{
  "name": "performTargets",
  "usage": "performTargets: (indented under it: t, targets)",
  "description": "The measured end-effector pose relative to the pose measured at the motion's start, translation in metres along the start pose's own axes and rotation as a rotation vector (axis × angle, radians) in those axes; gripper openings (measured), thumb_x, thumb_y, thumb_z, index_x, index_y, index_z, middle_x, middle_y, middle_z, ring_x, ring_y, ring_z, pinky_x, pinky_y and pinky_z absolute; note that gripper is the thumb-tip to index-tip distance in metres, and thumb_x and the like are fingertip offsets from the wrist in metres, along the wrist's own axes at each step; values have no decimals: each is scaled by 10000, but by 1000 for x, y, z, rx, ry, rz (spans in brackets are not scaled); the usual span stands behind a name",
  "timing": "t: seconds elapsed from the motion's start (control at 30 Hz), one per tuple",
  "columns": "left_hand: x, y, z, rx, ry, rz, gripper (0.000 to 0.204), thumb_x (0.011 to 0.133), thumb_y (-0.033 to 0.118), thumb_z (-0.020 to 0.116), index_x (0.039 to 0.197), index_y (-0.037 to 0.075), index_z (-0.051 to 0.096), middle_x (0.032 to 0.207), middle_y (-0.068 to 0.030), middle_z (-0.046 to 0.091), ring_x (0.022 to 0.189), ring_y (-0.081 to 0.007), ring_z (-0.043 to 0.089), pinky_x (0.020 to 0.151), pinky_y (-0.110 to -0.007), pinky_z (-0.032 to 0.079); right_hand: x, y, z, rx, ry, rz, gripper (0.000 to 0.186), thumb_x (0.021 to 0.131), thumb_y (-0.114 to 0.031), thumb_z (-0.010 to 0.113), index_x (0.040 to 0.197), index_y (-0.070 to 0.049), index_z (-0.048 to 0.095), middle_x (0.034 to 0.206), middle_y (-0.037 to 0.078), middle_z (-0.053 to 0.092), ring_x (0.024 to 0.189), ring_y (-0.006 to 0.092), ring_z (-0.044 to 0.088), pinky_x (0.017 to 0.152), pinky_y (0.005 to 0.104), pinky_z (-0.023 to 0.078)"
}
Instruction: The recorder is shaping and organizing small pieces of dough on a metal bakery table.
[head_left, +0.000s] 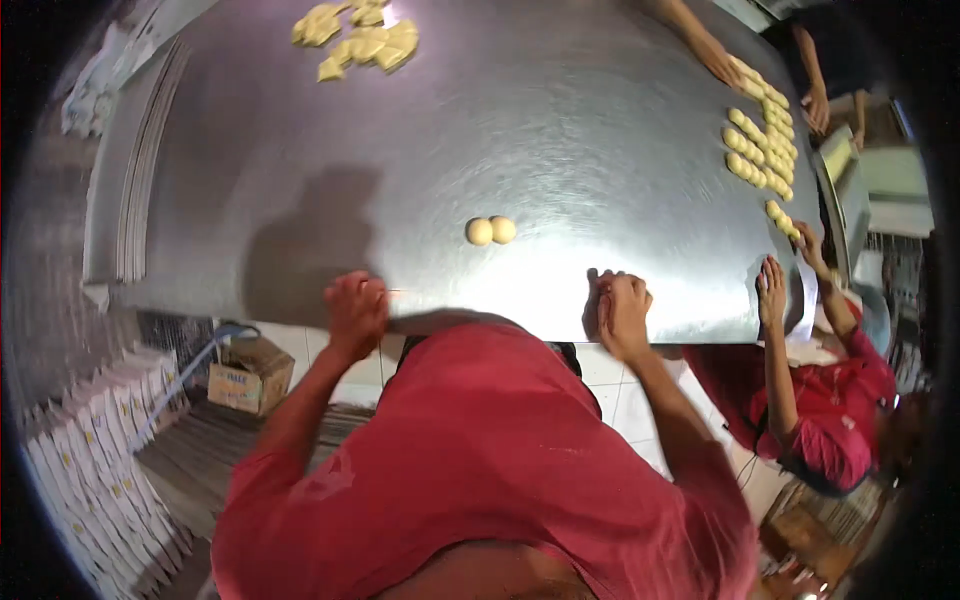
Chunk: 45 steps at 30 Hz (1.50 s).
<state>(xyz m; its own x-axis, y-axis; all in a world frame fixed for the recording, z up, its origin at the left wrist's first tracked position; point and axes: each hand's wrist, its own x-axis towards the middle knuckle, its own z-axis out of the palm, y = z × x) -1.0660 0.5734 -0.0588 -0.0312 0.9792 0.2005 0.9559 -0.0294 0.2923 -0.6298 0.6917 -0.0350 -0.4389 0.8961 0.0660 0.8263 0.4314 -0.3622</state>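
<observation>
Two round dough balls (480, 232) sit side by side, touching, on the metal table, ahead of my hands and midway between them. My left hand (357, 312) is at the table's near edge with its fingers curled down. Farther right along the same edge, my right hand (625, 308) is cupped, its fingers bent together against the tabletop. Whatever may lie under either palm is hidden.
Flat cut dough pieces (370, 45) lie at the far left of the steel table (420, 130). Rows of dough balls (760, 150) line the right side, where co-workers' hands (770, 290) reach in. A cardboard box (245, 380) stands below, at left.
</observation>
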Motion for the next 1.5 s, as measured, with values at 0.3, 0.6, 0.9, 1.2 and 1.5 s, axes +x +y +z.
performTargets:
  t: [0.3,0.6,0.9,1.2,1.5]
  targets:
    - [90,51,59,-90,-7,-51,74,799,154,627,835,120,572,992,-92,575,1007,-343,531,875,-493,399,107,-8,46,183,220,359,154,828,-204,595,909,-84,648,1006,138,630,985,355,541,844,515,378]
    - [102,-53,36,146,182,-76,94,843,193,647,888,118,611,968,-139,600,958,-369,565,773,-498,423,87,72,21,-102,438,166,143,775,-177,594,876,-110,670,942,115,645,934,357,562,834,520,402]
    - [46,-23,19,-227,75,145,122,844,124,641,920,66,566,951,-181,592,922,-391,564,798,-491,422,38,39,34,232,272,-26,120,751,-86,587,867,-103,613,835,113,615,874,348,563,768,475,408]
    - [119,-1,57,-27,255,-216,166,810,164,711,965,118,675,1004,-67,673,946,-310,610,849,-432,470,131,23,62,361,460,210,133,781,-87,613,901,-105,668,985,102,660,1011,351,571,866,475,444]
    - [57,-3,6,-612,61,-611,386,839,63,697,1225,64,680,1135,-98,688,1050,-289,641,1009,-410,453,46,5,5,600,201,217,317,823,-71,664,1139,-49,659,1167,170,621,1188,342,539,1064,435,395]
